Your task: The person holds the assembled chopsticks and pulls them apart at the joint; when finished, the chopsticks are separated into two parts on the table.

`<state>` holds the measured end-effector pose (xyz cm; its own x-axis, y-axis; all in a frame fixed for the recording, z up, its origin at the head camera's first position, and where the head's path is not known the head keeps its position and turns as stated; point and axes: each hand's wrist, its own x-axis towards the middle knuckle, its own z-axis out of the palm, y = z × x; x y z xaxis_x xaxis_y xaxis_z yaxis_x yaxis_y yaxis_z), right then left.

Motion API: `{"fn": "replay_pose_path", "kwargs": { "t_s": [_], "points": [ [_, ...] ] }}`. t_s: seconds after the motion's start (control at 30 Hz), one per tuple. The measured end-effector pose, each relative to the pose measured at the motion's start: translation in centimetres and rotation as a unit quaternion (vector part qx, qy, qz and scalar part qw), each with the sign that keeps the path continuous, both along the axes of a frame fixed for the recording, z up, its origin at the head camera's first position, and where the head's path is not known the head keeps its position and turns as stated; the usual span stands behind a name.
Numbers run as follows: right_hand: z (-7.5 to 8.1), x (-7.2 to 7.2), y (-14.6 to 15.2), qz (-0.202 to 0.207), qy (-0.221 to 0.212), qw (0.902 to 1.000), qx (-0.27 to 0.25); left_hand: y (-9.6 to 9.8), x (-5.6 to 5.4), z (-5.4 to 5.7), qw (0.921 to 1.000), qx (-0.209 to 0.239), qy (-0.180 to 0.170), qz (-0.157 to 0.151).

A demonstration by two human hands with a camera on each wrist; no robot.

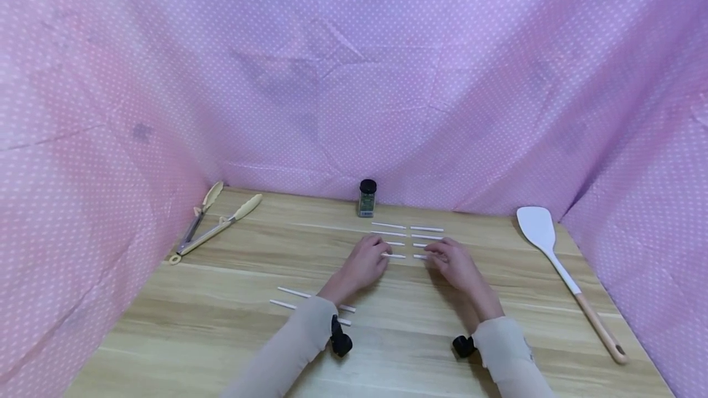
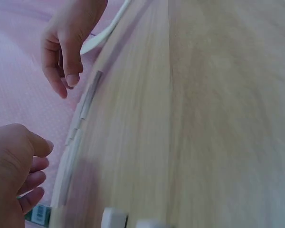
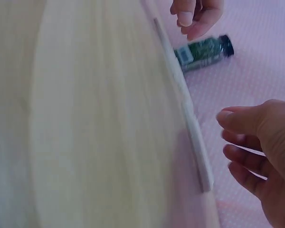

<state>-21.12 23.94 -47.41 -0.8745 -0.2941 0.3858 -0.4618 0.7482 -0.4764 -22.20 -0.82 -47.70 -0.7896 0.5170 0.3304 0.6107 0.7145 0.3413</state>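
Observation:
Several thin white sticks lie in two short columns side by side on the wooden table. In the head view my left hand point(image 1: 366, 261) is over the outer end of the nearest left stick point(image 1: 396, 257). My right hand point(image 1: 455, 266) is over the nearest right stick point(image 1: 420, 257), partly hiding it. The right wrist view shows the right hand's thumb and fingers point(image 3: 242, 159) loosely bent, apart from the stick point(image 3: 198, 152). Likewise, the left wrist view has the left hand point(image 2: 12, 171) relaxed with nothing between its fingers.
Two more sticks point(image 1: 294, 292) pass beneath my left forearm. A dark-capped spice jar point(image 1: 367, 202) stands behind the columns. Spread tongs point(image 1: 212, 237) lie at the left, and a white spatula point(image 1: 538, 227) with a wooden handle at the right. Pink dotted cloth point(image 1: 332, 109) surrounds the table.

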Motion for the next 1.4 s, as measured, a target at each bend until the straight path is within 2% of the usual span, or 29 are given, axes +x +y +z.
{"fn": "replay_pose_path", "kwargs": {
  "t_s": [0.13, 0.27, 0.4, 0.63, 0.83, 1.0, 1.2, 1.4],
  "points": [
    [0.4, 0.3, -1.3, 0.042, -0.001, 0.9988, -0.026, -1.6, 0.8, 0.6, 0.9998, 0.017, -0.012, 0.000],
    [0.7, 0.7, -2.8, 0.070, -0.036, 0.9953, -0.056, -3.4, 1.3, 1.1, 0.9991, 0.038, -0.020, 0.002],
    [0.6, 1.5, -4.3, 0.082, -0.076, 0.9911, -0.072, -4.8, 1.5, 0.8, 0.9977, 0.059, -0.034, 0.005],
    [0.4, 3.4, -7.3, 0.106, -0.102, 0.9860, -0.078, -7.7, 2.5, 0.4, 0.9936, 0.083, -0.074, 0.018],
    [0.2, 4.6, -9.5, 0.127, -0.127, 0.9789, -0.097, -11.5, 3.2, 0.2, 0.9861, 0.110, -0.116, 0.045],
    [-0.2, 5.3, -10.9, 0.150, -0.154, 0.9704, -0.111, -15.2, 3.9, -0.1, 0.9801, 0.140, -0.135, 0.039],
    [-0.6, 5.9, -12.4, 0.161, -0.170, 0.9673, -0.098, -18.8, 5.3, -0.4, 0.9690, 0.168, -0.178, 0.039],
    [-1.0, 6.1, -13.2, 0.169, -0.168, 0.9695, -0.057, -20.8, 6.2, -0.8, 0.9674, 0.145, -0.204, 0.037]
  ]
}}
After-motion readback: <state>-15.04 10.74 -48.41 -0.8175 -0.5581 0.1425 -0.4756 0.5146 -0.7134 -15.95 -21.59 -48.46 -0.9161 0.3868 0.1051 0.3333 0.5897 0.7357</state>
